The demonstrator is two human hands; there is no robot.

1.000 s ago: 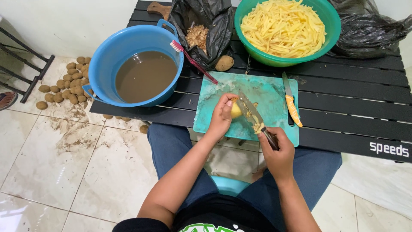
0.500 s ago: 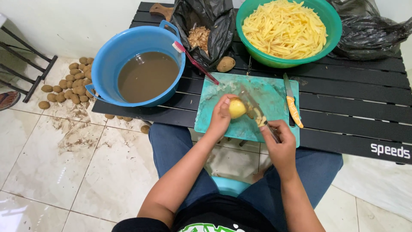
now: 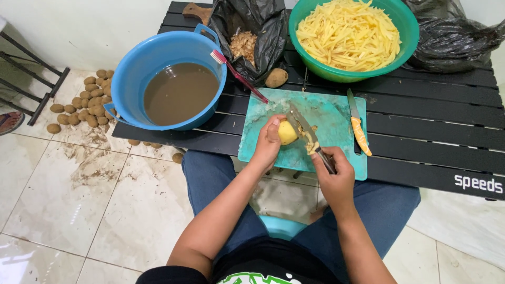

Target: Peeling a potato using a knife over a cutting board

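Observation:
My left hand (image 3: 268, 142) grips a partly peeled yellow potato (image 3: 286, 132) just above the teal cutting board (image 3: 331, 118). My right hand (image 3: 332, 176) holds a peeler (image 3: 305, 131) by its dark handle, its metal blade lying against the potato's right side with bits of peel stuck to it. Both hands hover over the board's near half.
A blue tub of muddy water (image 3: 179, 92) with a toothbrush (image 3: 236, 74) on its rim stands at left. A green bowl of potato strips (image 3: 350, 34), a black bag of peels (image 3: 247, 42), an unpeeled potato (image 3: 276, 78) and an orange-handled knife (image 3: 357, 126) lie on the black slatted table (image 3: 431, 126). Potatoes (image 3: 84, 102) are heaped on the floor.
The peeler blade has swung back up against the potato, and my right hand has shifted slightly left. The potato has turned a little in my left hand.

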